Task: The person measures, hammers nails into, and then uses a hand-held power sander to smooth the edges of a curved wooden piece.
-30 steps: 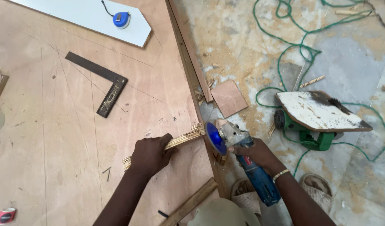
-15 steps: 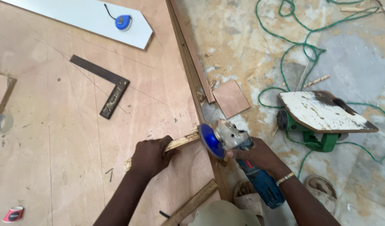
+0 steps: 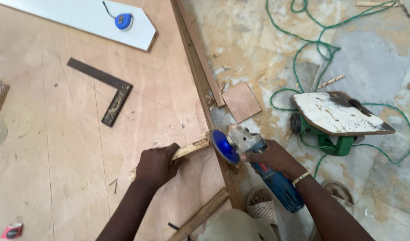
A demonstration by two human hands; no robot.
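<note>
1. A thin wooden strip (image 3: 187, 151) is laid on the plywood sheet (image 3: 57, 147), near its right edge. Its long axis runs from lower left to upper right, and the upper-right end points at the blue disc (image 3: 225, 147) of the grinder (image 3: 263, 167).
2. The strip is seen to be pale, narrow and rough, with a frayed, splintered surface. Its middle is hidden under the left hand (image 3: 157, 165).
3. The strip is pinned by the left hand, whose fingers (image 3: 171, 154) are curled shut over it, the knuckles turned up.
4. The grinder is held by the right hand (image 3: 272, 158), the fingers closed fully round its grey head, just behind the disc. The blue body slopes down to the right along the wrist, where a bracelet (image 3: 302, 178) is worn.
5. The disc is held upright, just beside the strip's end; contact cannot be told.
6. A wooden batten (image 3: 200, 218) is seen lying below the hands, at the sheet's corner, and a long rail (image 3: 196, 58) runs along the sheet's right edge.
7. Farther out on the sheet, a dark try square (image 3: 111, 93) is laid, and a blue tape measure (image 3: 123, 21) rests on a white board (image 3: 80, 18).
8. On the floor to the right, a square plywood offcut (image 3: 241, 101), a green saw (image 3: 339, 118) with a white plate, and a green cable (image 3: 312, 44) are seen.
</note>
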